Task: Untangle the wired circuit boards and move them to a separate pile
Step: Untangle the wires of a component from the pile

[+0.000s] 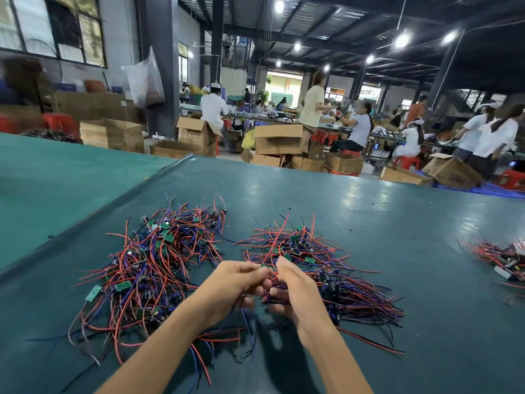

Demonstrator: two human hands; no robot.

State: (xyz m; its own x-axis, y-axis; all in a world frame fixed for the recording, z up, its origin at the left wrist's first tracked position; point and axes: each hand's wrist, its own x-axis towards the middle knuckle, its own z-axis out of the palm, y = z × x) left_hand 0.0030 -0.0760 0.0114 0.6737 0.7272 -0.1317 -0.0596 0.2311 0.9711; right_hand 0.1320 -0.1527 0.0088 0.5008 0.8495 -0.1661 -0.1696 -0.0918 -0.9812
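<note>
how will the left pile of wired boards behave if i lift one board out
Probably floppy: the thin wires sprawl and bend loosely. Neighbours will likely drag along, since the left pile is densely crossed. Each green board looks small, so probably light.

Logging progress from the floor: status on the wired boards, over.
Left hand and right hand pinching one wired board. Tangled pile left, tidier pile right. Loose wires trail under wrists.

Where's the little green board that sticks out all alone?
In the head view, the green board lies on the table at the outer left edge of the left pile.
</note>
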